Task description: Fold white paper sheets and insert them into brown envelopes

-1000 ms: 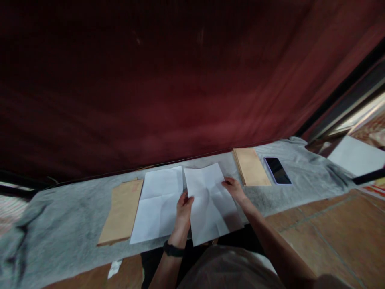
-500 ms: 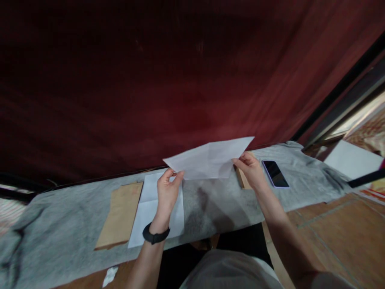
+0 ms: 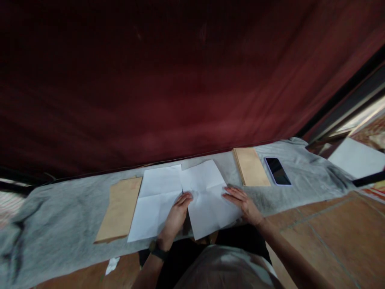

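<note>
A creased white sheet of paper (image 3: 207, 204) lies unfolded in front of me, its near edge by my lap. My left hand (image 3: 179, 208), with a dark band on the wrist, rests its fingers on the sheet's left edge. On the right side, my right hand (image 3: 240, 202) lies palm down with fingers stretched over the paper. Neither hand visibly pinches it. Close on the left is another creased white sheet (image 3: 150, 208), flat on the grey cloth (image 3: 69, 224). My left forearm passes over its lower right corner.
Brown paper envelopes (image 3: 120, 208) lie at the left, and a stack of similar brown ones (image 3: 252, 166) at the right. A phone (image 3: 277, 171) is beside that stack. A dark red panel (image 3: 186, 100) rises behind the cloth. A white scrap (image 3: 112, 265) is below the front edge.
The sheet, pinched in the air between both hands before, has come down and lies opened out on the cloth. Both hands have lowered, and their fingers now rest on it.
</note>
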`<state>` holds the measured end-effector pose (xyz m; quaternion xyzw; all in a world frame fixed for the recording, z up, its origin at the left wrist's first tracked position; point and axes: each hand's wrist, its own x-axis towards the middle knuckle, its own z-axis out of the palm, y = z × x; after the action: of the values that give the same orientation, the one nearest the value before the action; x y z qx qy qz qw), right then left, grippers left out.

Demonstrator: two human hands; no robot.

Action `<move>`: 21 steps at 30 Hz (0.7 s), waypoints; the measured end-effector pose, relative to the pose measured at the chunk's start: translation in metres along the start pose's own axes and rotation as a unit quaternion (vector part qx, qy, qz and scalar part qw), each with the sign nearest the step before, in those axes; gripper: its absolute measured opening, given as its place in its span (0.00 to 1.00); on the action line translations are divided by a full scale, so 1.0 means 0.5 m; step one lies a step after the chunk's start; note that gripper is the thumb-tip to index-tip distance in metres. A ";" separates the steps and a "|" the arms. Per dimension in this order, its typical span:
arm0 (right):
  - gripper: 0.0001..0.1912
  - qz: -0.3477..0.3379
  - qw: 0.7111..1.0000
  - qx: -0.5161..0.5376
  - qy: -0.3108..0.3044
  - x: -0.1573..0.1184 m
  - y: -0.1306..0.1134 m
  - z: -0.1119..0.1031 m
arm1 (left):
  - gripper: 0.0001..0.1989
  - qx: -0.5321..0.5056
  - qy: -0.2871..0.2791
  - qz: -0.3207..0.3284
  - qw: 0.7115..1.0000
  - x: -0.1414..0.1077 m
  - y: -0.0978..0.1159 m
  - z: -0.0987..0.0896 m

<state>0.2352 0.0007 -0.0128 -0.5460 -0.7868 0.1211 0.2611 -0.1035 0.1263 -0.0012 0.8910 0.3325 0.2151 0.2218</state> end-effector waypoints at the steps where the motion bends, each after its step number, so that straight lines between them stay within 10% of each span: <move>1: 0.31 -0.003 1.000 -0.007 -0.030 -0.012 0.000 0.004 | 0.29 0.015 -0.022 0.007 1.000 -0.006 -0.002 -0.002; 7: 0.37 0.019 0.996 -0.005 -0.088 -0.035 -0.014 0.011 | 0.22 0.060 -0.044 0.028 0.997 0.029 0.045 -0.006; 13: 0.37 0.016 0.994 0.006 -0.111 -0.030 -0.015 0.009 | 0.24 0.078 -0.109 0.087 0.987 0.116 0.137 0.106; 21: 0.41 0.026 0.992 0.005 -0.125 -0.029 -0.014 0.005 | 0.28 0.142 -0.068 -0.022 0.987 0.209 0.052 0.127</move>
<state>0.2320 -0.0152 -0.0157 -0.5455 -0.7983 0.1989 0.1600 0.0151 0.1645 -0.0141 0.9185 0.3633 0.0999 0.1201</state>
